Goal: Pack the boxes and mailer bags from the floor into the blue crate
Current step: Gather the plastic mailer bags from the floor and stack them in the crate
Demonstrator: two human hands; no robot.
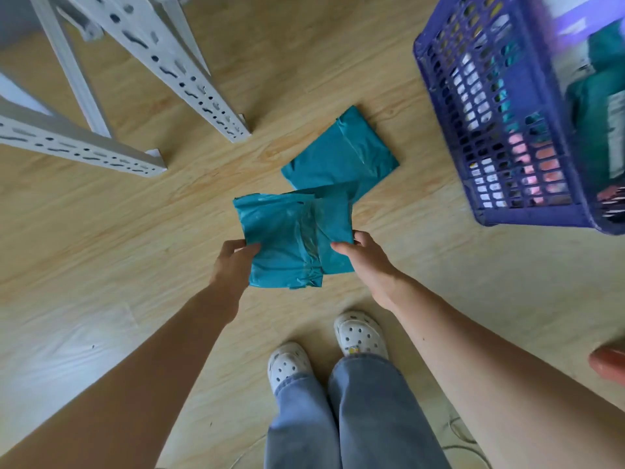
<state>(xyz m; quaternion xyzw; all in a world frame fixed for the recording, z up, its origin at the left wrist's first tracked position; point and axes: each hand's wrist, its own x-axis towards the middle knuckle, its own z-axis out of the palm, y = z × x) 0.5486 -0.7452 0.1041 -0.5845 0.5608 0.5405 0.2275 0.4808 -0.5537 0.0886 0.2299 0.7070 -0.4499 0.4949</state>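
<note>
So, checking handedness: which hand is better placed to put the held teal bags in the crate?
Probably the right hand: it grips the teal bags on the side toward the blue crate; the left hand grips the far side.

- The floor (101, 231) is pale wood-look laminate with yellow-tan grain, its planks running across the whole view.
- A white metal shelving frame (189, 82) stands at the upper left, its slotted uprights punched with rows of holes and their feet on the floor.
- A soft whitish glare (61, 353) lies on the boards at lower left.
- A thin pale cord (463, 438) trails along the bottom edge.
</note>
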